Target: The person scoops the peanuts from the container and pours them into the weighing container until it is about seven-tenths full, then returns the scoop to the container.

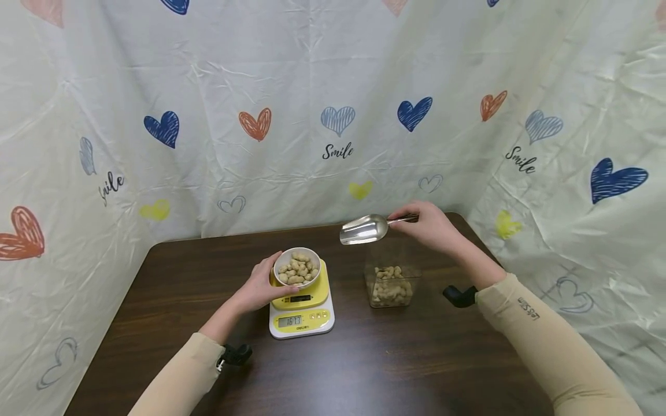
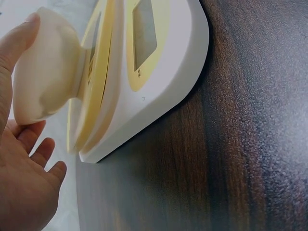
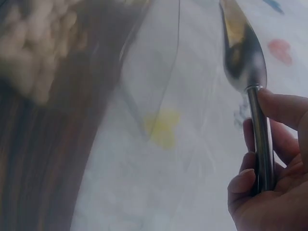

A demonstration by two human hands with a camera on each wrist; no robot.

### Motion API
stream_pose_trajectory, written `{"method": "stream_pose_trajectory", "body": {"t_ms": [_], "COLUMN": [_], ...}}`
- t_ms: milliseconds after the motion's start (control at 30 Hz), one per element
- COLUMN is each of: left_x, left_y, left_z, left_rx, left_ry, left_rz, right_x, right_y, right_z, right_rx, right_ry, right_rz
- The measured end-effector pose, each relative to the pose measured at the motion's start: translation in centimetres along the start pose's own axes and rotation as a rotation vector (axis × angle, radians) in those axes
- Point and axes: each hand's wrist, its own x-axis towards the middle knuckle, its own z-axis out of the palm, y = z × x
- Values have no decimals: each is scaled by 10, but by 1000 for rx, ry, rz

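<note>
A white bowl (image 1: pixel 277 267) of unshelled peanuts (image 1: pixel 298 269) stands on the yellow plate of a white and yellow kitchen scale (image 1: pixel 328 323). My left hand (image 1: pixel 260 284) grips this bowl, thumb on the near side and fingers on the far side; in the left wrist view the bowl (image 2: pixel 45 67) touches the scale plate. Off to the right, my right hand (image 1: pixel 429 225) holds a metal scoop (image 1: pixel 366 229) by its handle, raised above a clear container (image 1: pixel 414 277) of peanuts. Bare shiny metal shows inside the scoop. Fingers wrap the scoop handle (image 3: pixel 262 149) in the right wrist view.
A dark wooden table (image 1: pixel 364 370) bears the scale and container, which stand a short way apart. A pale curtain (image 1: pixel 291 190) printed with hearts hangs behind the table and along both sides. Digits are lit on the scale's display (image 1: pixel 289 321).
</note>
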Motion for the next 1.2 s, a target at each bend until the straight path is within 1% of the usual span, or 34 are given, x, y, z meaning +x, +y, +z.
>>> {"method": "stream_pose_trajectory", "body": {"t_ms": [200, 333, 400, 500, 567, 667, 733, 800, 1000, 1200], "left_x": [-1, 0, 0, -1, -1, 0, 0, 1, 1, 1], "left_y": [0, -2, -2, -2, -2, -2, -2, -3, -3, -3], "left_z": [1, 1, 2, 2, 2, 2, 2, 2, 3, 3], "left_rx": [-7, -7, -7, -10, -8, -3, 0, -1, 0, 2], "left_ry": [0, -1, -1, 3, 2, 1, -1, -1, -3, -3], "left_rz": [-1, -3, -2, -5, -3, -3, -4, -7, -1, -7], "right_x": [-22, -32, -36, -39, -39, -38, -36, -34, -27, -16], "right_y": [21, 33, 36, 38, 40, 41, 41, 41, 39, 37], "right_z": [-29, -41, -46, -50, -50, -48, -45, -42, -32, -22], "right_rx": [-23, -42, -64, -119, -174, -259, -290, -308, -345, -354], "right_ry": [116, 144, 140, 107, 74, 28, 4, -25, -105, -174], "right_rz": [49, 78, 69, 29, -18, -81, -109, -124, -134, -168]}}
